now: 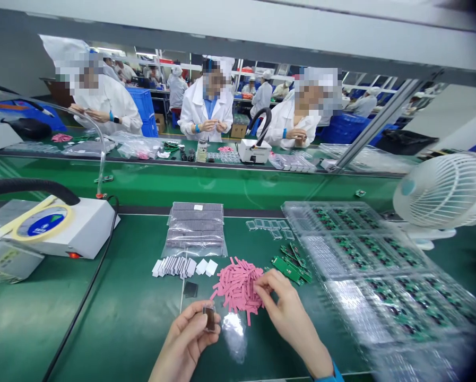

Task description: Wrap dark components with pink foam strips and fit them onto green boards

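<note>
Glossy green workbench (122, 313); white-coated workers (193, 111) beyond, twelve o'clock. Left hand (190, 333) pinches small rectangular clear-edged dark piece (209, 319). Matte pink strips (238, 284) heaped at one-thirty from it. Right hand (282, 301) dips thumb and forefinger there; grip: cannot tell. Clear ribbed plastic trays (323, 254), heap's three o'clock.

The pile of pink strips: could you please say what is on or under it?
Fingers of the right hand overlap the pile on its right; green tabletop shows around it. Anything beneath is covered.
</note>
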